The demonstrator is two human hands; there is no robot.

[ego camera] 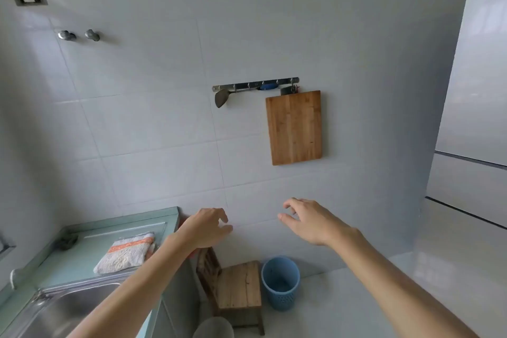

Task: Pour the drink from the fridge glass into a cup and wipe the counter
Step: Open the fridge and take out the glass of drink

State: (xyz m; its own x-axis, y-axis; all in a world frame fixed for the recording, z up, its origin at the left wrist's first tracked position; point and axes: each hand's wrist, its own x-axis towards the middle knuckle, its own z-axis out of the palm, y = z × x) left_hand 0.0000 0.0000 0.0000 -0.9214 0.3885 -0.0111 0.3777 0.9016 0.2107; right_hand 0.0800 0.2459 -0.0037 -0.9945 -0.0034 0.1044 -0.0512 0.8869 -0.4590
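Observation:
Both my hands are raised in front of the tiled wall and hold nothing. My left hand [206,228] hovers past the right end of the pale green counter [82,252], fingers loosely curled. My right hand [310,221] is further right, fingers relaxed and spread. A folded white and orange cloth [124,252] lies on the counter beside the steel sink [68,310]. The white fridge [474,118] stands at the right edge, doors closed. No glass or cup is in view.
A small wooden chair [236,288] and a blue plastic bin [279,282] stand on the floor below my hands. A white bucket rim [214,328] shows at the bottom. A wooden cutting board [294,127] and a spatula [220,99] hang from a wall rack.

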